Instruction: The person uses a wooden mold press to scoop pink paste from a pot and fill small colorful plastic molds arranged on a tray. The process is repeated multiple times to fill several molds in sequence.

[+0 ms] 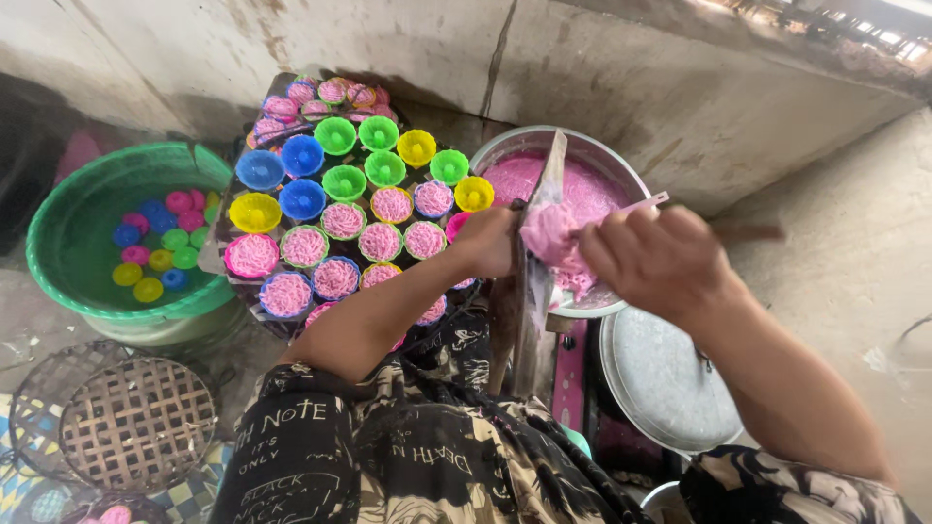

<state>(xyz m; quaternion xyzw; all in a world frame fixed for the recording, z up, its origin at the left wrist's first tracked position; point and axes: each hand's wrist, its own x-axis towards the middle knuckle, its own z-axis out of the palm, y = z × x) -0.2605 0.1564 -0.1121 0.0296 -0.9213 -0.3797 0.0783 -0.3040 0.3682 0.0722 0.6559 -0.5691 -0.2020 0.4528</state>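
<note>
No packages, labels, signs or screens appear anywhere around the tray (229,221) of moulds; the only lettering is white print on the person's dark garment (388,456).

Our left hand (490,243): forearm bare, reaching forward from a patterned sleeve, fingers curled closed in a grip. Our right hand (652,260): forearm bare, angled inward from the right, knuckles up, fingers closed in a grip.
</note>
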